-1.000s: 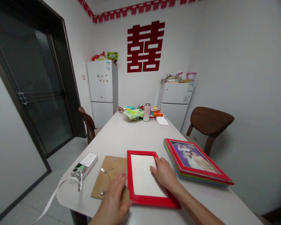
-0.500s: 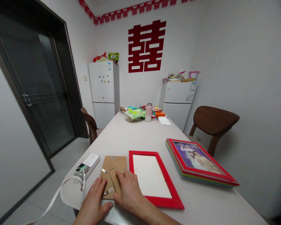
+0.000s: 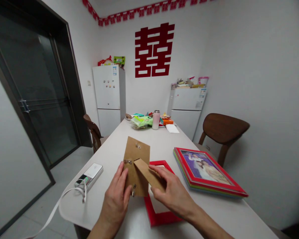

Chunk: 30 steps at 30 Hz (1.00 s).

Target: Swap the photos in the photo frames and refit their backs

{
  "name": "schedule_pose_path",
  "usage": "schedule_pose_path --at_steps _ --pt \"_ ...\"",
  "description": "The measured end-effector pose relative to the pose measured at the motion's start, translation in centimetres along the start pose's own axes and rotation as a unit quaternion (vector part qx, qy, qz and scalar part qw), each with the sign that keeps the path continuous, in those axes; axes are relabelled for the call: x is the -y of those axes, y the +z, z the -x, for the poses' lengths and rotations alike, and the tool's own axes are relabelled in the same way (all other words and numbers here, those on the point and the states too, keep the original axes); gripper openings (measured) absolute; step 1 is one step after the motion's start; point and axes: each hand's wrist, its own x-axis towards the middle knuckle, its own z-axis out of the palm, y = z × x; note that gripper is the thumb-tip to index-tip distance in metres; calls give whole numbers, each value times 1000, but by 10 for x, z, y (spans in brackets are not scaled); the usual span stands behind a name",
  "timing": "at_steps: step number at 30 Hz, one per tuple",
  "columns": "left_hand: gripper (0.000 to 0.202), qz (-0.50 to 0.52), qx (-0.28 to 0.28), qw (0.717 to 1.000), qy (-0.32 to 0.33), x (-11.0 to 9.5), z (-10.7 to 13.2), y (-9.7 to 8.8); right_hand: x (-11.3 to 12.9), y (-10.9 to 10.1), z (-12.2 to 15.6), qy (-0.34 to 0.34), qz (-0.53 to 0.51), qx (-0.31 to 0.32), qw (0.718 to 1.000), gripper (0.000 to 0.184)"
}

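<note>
Both of my hands hold a brown cardboard frame backing (image 3: pixel 135 156) upright above the white table (image 3: pixel 144 142). My left hand (image 3: pixel 116 199) grips its lower left edge. With my right hand (image 3: pixel 169 194) I pinch the fold-out stand flap (image 3: pixel 147 172), which is swung away from the board. Small metal clips show on the backing. Under my hands lies an empty red picture frame (image 3: pixel 159 217), partly hidden. A stack of coloured frames (image 3: pixel 206 174) with a photo in the top one lies to the right.
A white power bank (image 3: pixel 89 176) with a white strap lies at the table's left edge. Snack bags and a pink bottle (image 3: pixel 155 119) stand at the far end. Wooden chairs sit at left (image 3: pixel 93 131) and right (image 3: pixel 223 127). Two white fridges line the back wall.
The backing lay flat on the table left of the red frame; now both hands have lifted it upright over the frame, and the stand flap is pulled out.
</note>
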Motion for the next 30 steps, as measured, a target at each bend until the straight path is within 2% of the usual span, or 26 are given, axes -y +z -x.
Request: schedule_pose_path --at_steps 3,8,11,14,17,20,24,30 --pt "46 66 39 995 -57 -20 -9 15 -14 -19 1 -9 47 1 999 48" --pt "64 149 191 958 -150 -45 7 51 -55 -40 13 7 133 63 989 46" --pt "70 153 265 938 -163 -54 22 69 -77 -43 21 28 164 99 981 45" --pt "77 126 324 925 -151 -57 30 79 -89 -38 28 38 180 131 974 46" --pt "84 105 365 916 -133 -52 31 78 -94 -28 32 34 185 139 972 47" --pt "82 101 388 909 -115 -43 28 69 -95 -17 34 24 188 141 972 46" --pt "65 82 413 902 -94 -31 17 50 -95 -5 34 26 206 134 969 45" --pt "36 54 409 906 -90 -21 6 29 -97 3 31 30 215 100 971 40"
